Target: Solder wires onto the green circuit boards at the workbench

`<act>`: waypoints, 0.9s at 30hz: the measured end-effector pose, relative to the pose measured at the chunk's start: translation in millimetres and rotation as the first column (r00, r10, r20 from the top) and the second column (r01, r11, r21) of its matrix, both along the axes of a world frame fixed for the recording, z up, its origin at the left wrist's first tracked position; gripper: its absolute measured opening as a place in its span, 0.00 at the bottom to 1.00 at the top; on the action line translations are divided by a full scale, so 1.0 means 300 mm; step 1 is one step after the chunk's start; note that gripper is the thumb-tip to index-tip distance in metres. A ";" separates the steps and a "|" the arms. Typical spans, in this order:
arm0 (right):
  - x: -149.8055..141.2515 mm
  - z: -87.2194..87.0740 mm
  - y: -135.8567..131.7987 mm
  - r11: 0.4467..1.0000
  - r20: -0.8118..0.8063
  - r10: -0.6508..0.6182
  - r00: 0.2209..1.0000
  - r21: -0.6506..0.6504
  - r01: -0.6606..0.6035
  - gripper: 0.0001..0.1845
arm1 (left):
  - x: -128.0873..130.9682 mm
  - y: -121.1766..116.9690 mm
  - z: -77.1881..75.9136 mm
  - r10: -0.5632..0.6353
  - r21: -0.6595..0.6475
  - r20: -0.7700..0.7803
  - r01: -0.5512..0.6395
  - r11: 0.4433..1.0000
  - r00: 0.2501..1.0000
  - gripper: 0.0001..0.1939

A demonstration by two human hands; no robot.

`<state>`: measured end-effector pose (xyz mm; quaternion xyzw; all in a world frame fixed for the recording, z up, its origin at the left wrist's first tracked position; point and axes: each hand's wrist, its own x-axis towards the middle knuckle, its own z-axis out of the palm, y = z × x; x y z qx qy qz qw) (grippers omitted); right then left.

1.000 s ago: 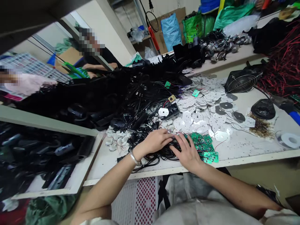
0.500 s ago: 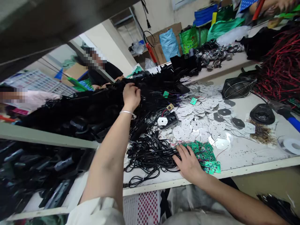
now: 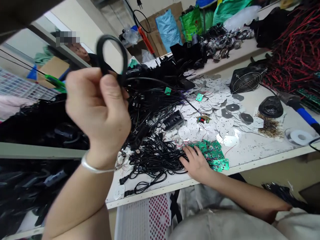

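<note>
My left hand (image 3: 100, 110) is raised above the bench at the left, its fingers closed on a looped black cable (image 3: 123, 55). The cable runs right from my fist toward a small tan circuit board (image 3: 204, 118) over the white plates. My right hand (image 3: 196, 163) rests near the front edge, fingers spread, touching a heap of bundled black cords (image 3: 155, 158) and the edge of a pile of green circuit boards (image 3: 212, 153). What lies beneath its fingertips is hidden.
Many flat white plates (image 3: 192, 128) cover the middle of the bench. A black fan (image 3: 247, 80), a soldering iron holder (image 3: 270, 107), a solder spool (image 3: 301, 136) and red-black wires (image 3: 287, 50) are at the right. Behind a post at the back left, a person (image 3: 77, 50) is partly visible.
My left hand has come up and toward me from the black pile, now with a looped cable in it. The tan board has shifted right. My right hand stays on the cords and boards.
</note>
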<state>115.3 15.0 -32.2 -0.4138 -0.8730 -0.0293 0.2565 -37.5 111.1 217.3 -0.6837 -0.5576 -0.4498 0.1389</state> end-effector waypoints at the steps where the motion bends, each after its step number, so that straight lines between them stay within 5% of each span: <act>1: 0.001 0.000 0.001 1.000 0.003 0.004 1.000 -0.011 -0.004 0.13 | -0.008 -0.001 -0.007 0.020 -0.002 -0.019 -0.020 1.000 1.000 0.27; 4: 0.002 0.000 0.004 0.997 0.012 0.026 1.000 -0.067 -0.025 0.14 | -0.050 -0.010 -0.075 0.093 -0.191 -0.365 -0.173 0.966 0.926 0.21; 7: 0.004 0.002 0.007 0.999 0.003 0.022 1.000 -0.050 -0.022 0.14 | -0.110 -0.041 -0.207 -0.016 -0.511 -0.650 -0.422 0.749 0.759 0.18; 9: 0.006 0.004 0.008 1.000 -0.013 0.007 1.000 0.003 -0.007 0.12 | -0.159 -0.067 -0.299 -0.188 -0.641 -0.681 -0.452 0.621 0.707 0.20; 13: 0.019 0.012 0.006 1.000 -0.069 0.020 0.997 0.022 -0.019 0.15 | -0.254 -0.084 -0.408 -0.425 -0.794 -0.551 -0.294 0.533 0.719 0.24; 17: 0.042 0.024 -0.001 0.985 -0.140 0.151 0.979 -0.066 -0.161 0.27 | -0.302 -0.046 -0.406 -0.537 -0.912 -0.306 -0.080 0.402 0.786 0.21; 22: 0.049 0.026 -0.005 0.984 -0.265 0.140 0.954 -0.069 -0.164 0.31 | -0.281 -0.012 -0.379 -0.682 -0.981 -0.109 0.032 0.191 0.723 0.18; 27: 0.036 0.028 0.002 0.989 -0.207 0.074 0.976 -0.109 -0.099 0.34 | -0.275 0.002 -0.376 -0.728 -0.986 -0.153 -0.060 0.152 0.668 0.18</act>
